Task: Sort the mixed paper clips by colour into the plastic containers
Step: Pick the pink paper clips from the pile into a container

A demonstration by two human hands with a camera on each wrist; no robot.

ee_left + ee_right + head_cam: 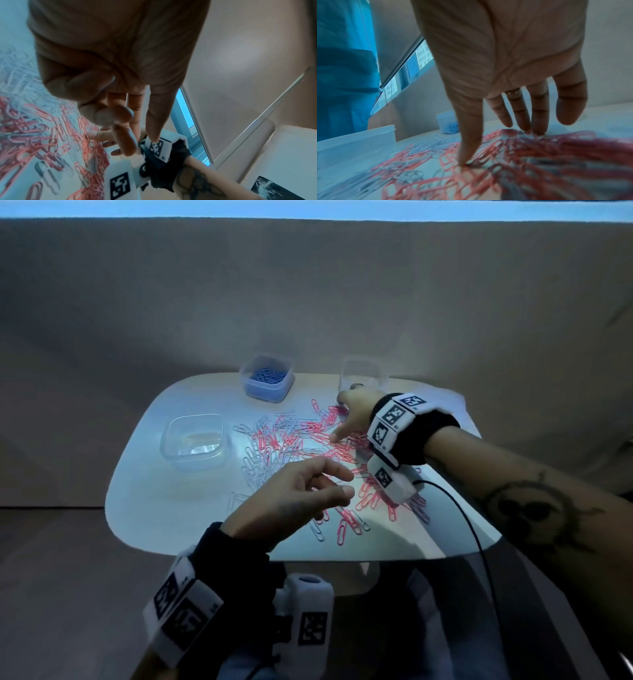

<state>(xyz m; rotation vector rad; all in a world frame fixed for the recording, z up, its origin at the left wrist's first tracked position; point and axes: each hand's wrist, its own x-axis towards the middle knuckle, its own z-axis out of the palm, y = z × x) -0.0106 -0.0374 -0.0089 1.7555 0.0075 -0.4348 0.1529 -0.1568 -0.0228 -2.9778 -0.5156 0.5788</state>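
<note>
Three plastic containers (267,378), two hands (287,494), and uncountably many paper clips (308,436).

The head view is dim with a blue cast; a pool of light falls on the table (144,508) while the surroundings lie in murk, and a bright strip runs along the top edge. Straight lines bow toward the edges. Both wrist views are soft: the clips (539,169) smear into streaks close to the lens, and both palms sit in shadow.
</note>
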